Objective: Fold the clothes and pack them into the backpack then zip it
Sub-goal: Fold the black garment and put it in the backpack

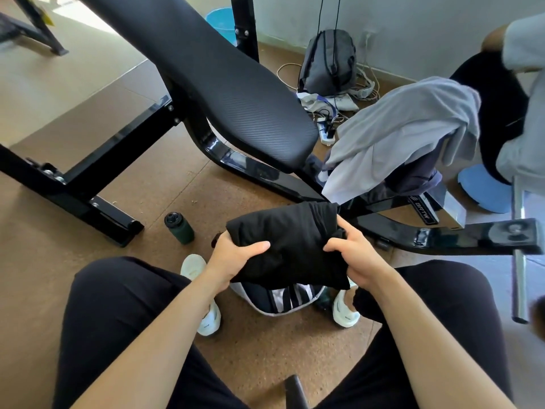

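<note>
Black-trousered knees (118, 314) frame the bottom of the view, and between them both forearms reach forward to a folded black garment (283, 243). Left hand (233, 258) grips its left end, thumb laid across the top and pointing toward the other hand, the remaining fingers curled out of sight beneath the cloth. Right hand (354, 255) pinches the right end, fingers bent over a bunched fold with the thumb pressing in from the near side. Directly below the fingers, between two white sneakers (206, 317), stands the black-and-white backpack (283, 296), only its upper part showing under the bundle; whether its mouth is open cannot be told.

Beyond the right fingertips, a grey garment (407, 128) and something dark blue under it are draped over the end of a weight bench (224, 93), well apart from both hands. A dark green bottle (179, 228) stands on the floor off the left knuckles, and a grey backpack (328, 62) leans by the far wall.

Judging by this, the fold on the black piece looks finished and packing is in hand. Next the bundle must be lowered straight down and pushed into the bag without letting the folds spring loose; the draped clothes are still unfolded, and zipping comes last.
</note>
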